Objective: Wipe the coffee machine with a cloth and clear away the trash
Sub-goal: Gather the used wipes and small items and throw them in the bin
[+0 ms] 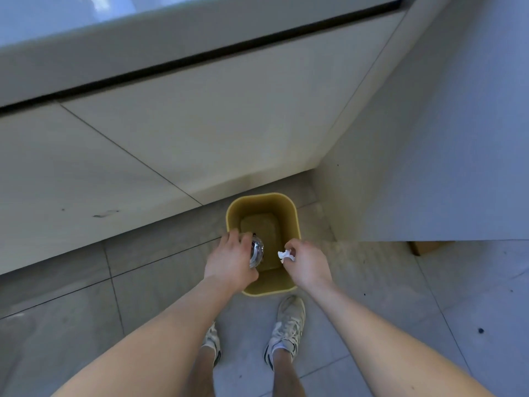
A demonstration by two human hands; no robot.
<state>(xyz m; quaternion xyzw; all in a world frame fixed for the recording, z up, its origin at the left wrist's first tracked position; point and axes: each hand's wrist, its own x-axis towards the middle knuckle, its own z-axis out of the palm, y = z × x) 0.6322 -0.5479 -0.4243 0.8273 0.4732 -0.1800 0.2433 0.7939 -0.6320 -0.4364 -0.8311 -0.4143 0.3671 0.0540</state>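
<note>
Over the open yellow rectangular plastic bin (290, 213) on the grey tiled floor (429, 296), both hands held trash.

The left hand (230, 260) gripped a clear plastic cup (255, 250), lying roughly on its side, long axis running near to far, mostly hidden by the fingers; which end was the mouth could not be told. The right hand (307, 265) pinched a small crumpled white paper scrap (285, 255) above the bin's near right edge. The bin's long axis ran toward the pale cabinet front (200, 124). Two worn white sneakers (287, 325) stood just behind it, the left one half covered by the forearm.
</note>
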